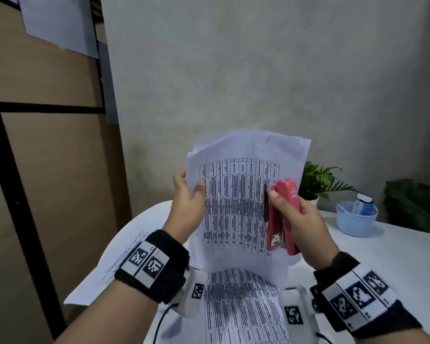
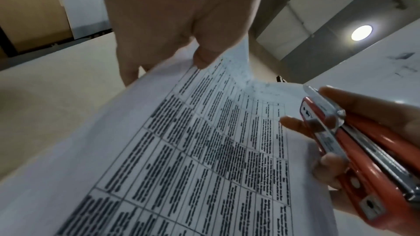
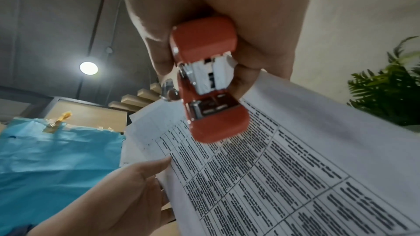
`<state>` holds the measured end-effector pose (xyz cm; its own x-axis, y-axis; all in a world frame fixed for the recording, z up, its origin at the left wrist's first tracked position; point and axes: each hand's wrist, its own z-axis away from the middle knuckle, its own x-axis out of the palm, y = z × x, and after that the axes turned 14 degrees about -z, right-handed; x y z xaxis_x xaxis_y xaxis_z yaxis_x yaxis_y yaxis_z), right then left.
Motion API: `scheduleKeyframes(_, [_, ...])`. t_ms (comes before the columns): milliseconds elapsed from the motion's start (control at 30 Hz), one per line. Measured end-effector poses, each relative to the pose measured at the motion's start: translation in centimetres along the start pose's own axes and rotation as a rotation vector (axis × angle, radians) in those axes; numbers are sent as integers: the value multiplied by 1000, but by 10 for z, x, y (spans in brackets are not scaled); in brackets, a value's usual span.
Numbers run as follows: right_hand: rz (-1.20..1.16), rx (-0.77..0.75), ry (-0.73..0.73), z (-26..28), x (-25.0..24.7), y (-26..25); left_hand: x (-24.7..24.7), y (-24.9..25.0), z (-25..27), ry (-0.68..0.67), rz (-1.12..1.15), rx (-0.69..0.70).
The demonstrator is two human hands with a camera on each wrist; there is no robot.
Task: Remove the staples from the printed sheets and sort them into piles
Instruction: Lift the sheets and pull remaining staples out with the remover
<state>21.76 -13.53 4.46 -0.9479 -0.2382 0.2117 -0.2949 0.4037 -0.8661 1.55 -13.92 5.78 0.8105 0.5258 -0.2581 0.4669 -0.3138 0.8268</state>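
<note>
Printed sheets (image 1: 238, 199), a sheaf covered in a ruled table of dense black text too blurred to read, held upright in the air above the white surface (image 1: 395, 256), top edges fanned and uneven. Held at the sheaf's left edge by the left hand (image 1: 188, 207): thumb pressed on the front page, fingers (image 2: 129, 71) curled behind the paper, pinching it. Black wristbands with square black-and-white coded markers on both wrists. Lying flat on the surface below: a loose sheet (image 1: 117, 264) off to the left, text unreadable, and a tabled sheet (image 1: 243, 306) directly under the hands. At the sheaf's right edge, a red stapler (image 1: 283, 219), gripped in the right hand (image 1: 305, 227), fingers (image 2: 327, 166) wrapped round its body, thumb on the near side; small white lettering on the stapler's top, illegible. Stapler's metal end pointing towards the camera in the right wrist view. Farther right on the surface: a green potted plant (image 1: 320, 180), then a light blue basket (image 1: 356, 219) with a blue-and-white item standing inside.
</note>
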Motion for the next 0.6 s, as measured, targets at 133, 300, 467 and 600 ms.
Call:
scheduleKeyframes(133, [-88, 6, -7, -6, -3, -4, 3, 2, -14, 234, 26, 127])
scheduleKeyframes(300, [-89, 25, -9, -9, -9, -4, -2, 11, -25, 269, 48, 245])
scheduleKeyframes(467, [-67, 36, -29, -10, -12, -5, -25, 31, -49, 58, -190, 447])
scheduleKeyframes(600, [-93, 50, -30, -11, -14, -6, -41, 35, -61, 54, -480, 560])
